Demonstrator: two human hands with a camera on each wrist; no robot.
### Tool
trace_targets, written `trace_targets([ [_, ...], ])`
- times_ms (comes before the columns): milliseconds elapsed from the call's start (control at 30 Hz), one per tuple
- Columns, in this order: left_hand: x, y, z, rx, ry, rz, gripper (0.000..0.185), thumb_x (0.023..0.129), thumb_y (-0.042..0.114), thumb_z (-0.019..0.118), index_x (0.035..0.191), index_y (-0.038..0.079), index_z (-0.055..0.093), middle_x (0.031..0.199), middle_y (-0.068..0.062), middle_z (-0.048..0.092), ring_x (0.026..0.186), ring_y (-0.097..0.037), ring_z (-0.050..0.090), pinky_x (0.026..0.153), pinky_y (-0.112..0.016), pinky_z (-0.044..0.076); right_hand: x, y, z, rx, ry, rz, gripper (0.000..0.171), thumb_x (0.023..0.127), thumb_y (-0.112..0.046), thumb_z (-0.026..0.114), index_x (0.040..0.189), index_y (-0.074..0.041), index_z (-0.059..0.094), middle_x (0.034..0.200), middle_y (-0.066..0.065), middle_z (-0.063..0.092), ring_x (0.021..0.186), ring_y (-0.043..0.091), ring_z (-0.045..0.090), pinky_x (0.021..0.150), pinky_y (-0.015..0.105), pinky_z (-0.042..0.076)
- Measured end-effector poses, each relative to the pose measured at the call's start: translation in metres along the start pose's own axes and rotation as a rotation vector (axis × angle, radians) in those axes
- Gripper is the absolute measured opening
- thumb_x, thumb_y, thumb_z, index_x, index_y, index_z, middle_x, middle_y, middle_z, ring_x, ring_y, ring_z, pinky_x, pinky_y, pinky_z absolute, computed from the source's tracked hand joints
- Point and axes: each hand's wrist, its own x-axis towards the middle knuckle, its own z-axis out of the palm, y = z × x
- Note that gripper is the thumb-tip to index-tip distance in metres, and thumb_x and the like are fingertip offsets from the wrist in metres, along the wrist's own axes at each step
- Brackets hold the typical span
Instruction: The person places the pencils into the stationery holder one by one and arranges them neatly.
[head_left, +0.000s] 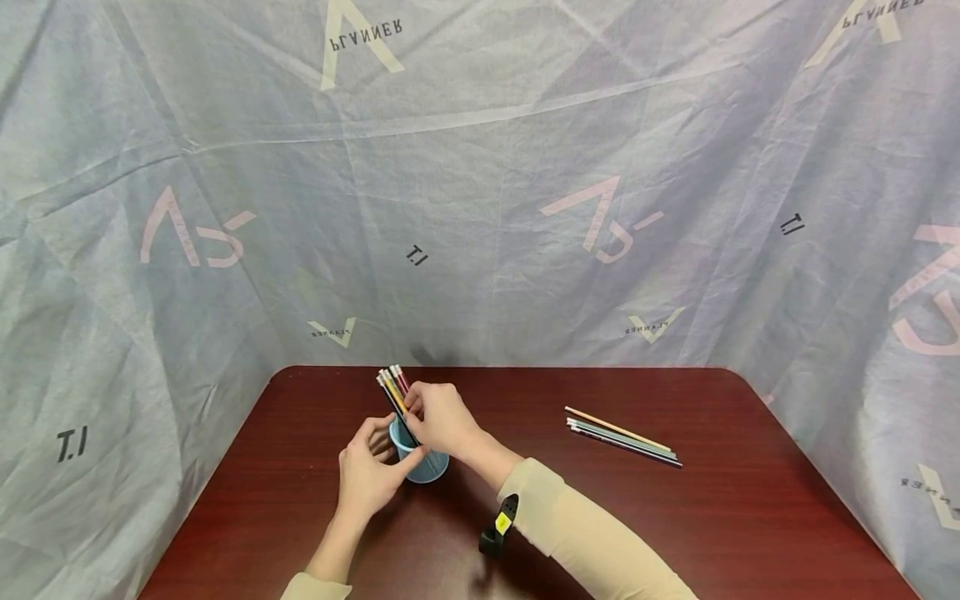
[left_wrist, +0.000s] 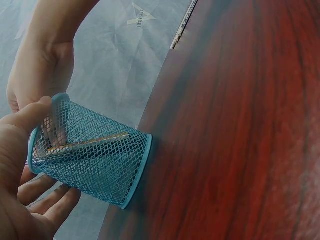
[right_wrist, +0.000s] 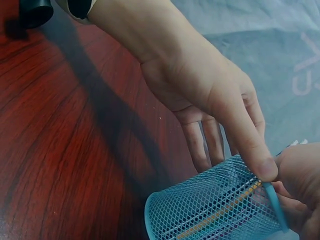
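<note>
Here, a blue mesh cup (head_left: 423,462) stands on the dark red table (head_left: 675,533), toward its left half. The left hand (head_left: 367,475) holds the cup: its thumb presses on the rim while the other fingers curl loosely along the near side of the mesh wall. The right hand (head_left: 442,421) pinches a bundle of pencils (head_left: 393,392) just above the cup's mouth; their lower ends sit inside the cup and their tops lean away to the left. Well apart to the right, a few more loose pencils (head_left: 622,437) lie side by side on the table. A grey printed cloth (head_left: 480,183) hangs behind.
</note>
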Motion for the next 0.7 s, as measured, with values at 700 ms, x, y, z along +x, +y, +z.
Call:
trace_targets([
  [700,0.001,0.001,0.001,-0.003,0.017,-0.001,0.066,0.07,0.022,0.102,0.124,0.003,0.069,0.122,-0.017,0.079,0.109,-0.03,0.079,0.087,-0.045,0.068,-0.016,0.025,-0.04,0.031,0.118,-0.081,0.006,0.095,-0.007,0.073,0.101,-0.006,0.074,0.089,0.003,0.078,0.078,0.013,0.075,0.069,0.021,0.061],
])
